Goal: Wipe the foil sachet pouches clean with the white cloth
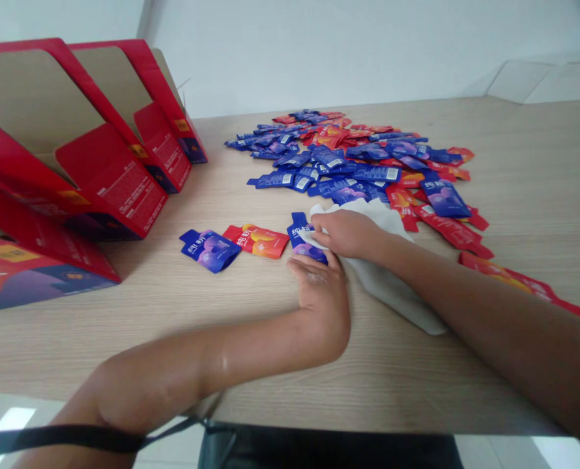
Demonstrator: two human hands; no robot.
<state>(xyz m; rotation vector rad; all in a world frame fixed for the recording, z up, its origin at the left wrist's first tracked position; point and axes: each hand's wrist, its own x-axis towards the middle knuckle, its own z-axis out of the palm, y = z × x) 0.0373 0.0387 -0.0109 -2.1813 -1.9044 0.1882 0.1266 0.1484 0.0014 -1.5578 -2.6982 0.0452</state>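
Observation:
A blue pouch [298, 226] with a purple fruit print lies on the table, its narrow neck pointing away from me. My left hand [322, 283] holds the near edge of this pouch. Bunched in my right hand [351, 231] is a white cloth [392, 286], one fold of it touching the pouch's printed face. The rest of the cloth spreads over the table under my right wrist. Just to the left lie a red pouch [263, 241] with orange fruit and another blue pouch [210, 250], side by side. My fingers partly hide the held pouch.
A large heap of blue and red pouches [339, 159] spreads across the back of the wood-grain table [182, 345]. Several open red cartons [118, 176] stand at the left. A few red pouches [524, 283] trail off to the right. A white wall [343, 52] rises behind.

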